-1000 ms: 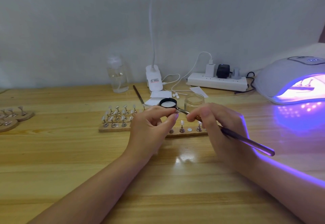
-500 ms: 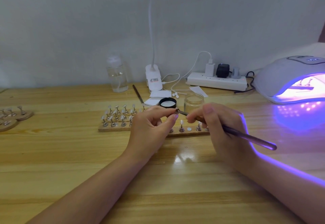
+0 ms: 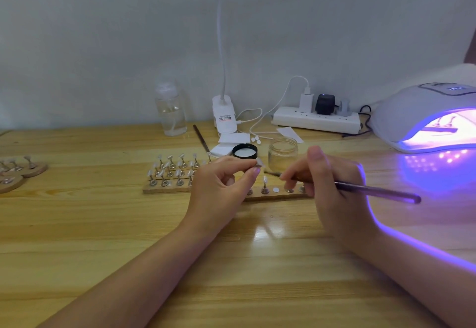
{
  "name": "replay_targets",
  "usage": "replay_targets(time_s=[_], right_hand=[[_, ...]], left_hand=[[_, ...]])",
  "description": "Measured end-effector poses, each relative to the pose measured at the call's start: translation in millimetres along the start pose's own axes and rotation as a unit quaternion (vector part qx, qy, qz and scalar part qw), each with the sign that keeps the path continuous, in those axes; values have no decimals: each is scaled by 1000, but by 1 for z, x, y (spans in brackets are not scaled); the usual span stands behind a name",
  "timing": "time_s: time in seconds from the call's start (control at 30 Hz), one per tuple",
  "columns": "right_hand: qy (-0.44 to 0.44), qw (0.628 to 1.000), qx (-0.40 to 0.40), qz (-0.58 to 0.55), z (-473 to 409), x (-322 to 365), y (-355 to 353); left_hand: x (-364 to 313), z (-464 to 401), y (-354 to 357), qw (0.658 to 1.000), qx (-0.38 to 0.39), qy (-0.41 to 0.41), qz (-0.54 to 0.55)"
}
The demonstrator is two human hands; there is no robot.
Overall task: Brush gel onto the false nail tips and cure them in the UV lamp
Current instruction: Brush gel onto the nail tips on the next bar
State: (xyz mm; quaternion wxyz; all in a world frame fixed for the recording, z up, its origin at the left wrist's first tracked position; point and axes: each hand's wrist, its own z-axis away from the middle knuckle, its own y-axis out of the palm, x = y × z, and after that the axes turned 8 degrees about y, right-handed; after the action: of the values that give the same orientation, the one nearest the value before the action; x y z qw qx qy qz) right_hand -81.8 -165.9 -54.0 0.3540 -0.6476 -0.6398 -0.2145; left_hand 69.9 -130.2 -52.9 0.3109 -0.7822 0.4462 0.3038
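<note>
My left hand pinches a small stand with a clear false nail tip between thumb and forefinger. My right hand holds the gel brush; its bristle end points left, just below and right of the tip, a small gap apart. Behind both hands lies a long wooden holder board carrying several nail tips on metal stands. An open glass gel jar and its black lid stand just beyond. The UV lamp glows purple at the far right, with stands inside.
Round wooden bases with stands sit at the left edge. A clear pump bottle, a desk lamp base, a spare brush, white wipes and a power strip line the back by the wall.
The brush has drawn back to the right, off the nail tip, and its handle has levelled. My left hand keeps the tip in nearly the same place.
</note>
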Motion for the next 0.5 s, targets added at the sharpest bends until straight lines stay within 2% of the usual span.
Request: replay_targets(time_s=[0.13,0.23,0.37,0.5], right_hand=[[10,999,-4,-50,-1,0,1],[-12,1000,3,-27,-3,2,2],[3,1000,21,-6,-2,2,2],[22,998,4,-66,-1,1,0]], left_hand=[[1,0,1,1000,-5,1,5],[0,0,1,1000,-3,15,-6],[1,0,2,999,-2,34,-19],[2,0,2,999,2,40,-23]])
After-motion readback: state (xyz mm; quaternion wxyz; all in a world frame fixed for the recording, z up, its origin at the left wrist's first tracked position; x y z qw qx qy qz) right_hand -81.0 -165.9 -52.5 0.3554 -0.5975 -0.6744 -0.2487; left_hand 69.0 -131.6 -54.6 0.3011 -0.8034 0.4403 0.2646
